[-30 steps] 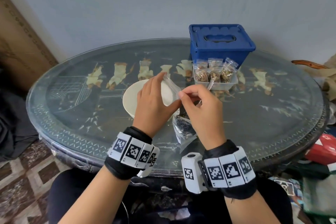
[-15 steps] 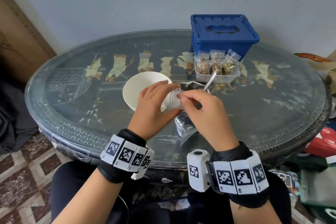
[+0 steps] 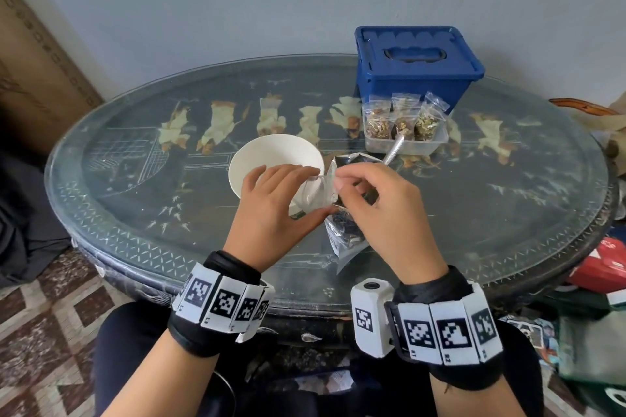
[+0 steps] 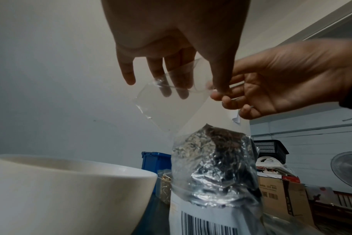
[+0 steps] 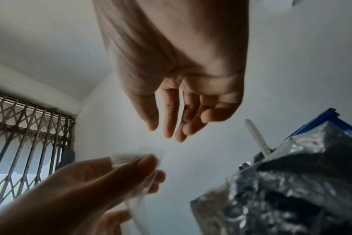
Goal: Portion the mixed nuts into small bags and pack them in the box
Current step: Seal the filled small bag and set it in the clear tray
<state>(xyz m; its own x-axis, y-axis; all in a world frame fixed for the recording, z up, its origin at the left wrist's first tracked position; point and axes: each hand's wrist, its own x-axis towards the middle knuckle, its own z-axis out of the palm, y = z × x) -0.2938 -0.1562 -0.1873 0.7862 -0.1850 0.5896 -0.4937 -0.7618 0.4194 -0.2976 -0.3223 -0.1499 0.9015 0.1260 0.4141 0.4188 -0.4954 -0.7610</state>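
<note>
Oval glass-topped table [image 3: 135,200], pale wall behind. L hand [image 3: 271,210] above white bowl [image 3: 271,152], pinching empty clear small bag [image 3: 315,195] betw. thumb and fingers. R hand [image 3: 382,213] at bag's mouth, fingers curled, thumb and forefinger nipping its edge. Foil nut pouch [image 3: 345,234] upright just below hands, spoon handle [image 3: 393,147] sticking out. Three filled bags [image 3: 401,120] in clear tray [image 3: 437,142], touching front of blue lidded box [image 3: 416,61].

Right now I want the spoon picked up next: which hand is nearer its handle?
Right. The right hand is just in front of the spoon sticking out of the foil bag; the left hand is farther left, by the bowl.
</note>
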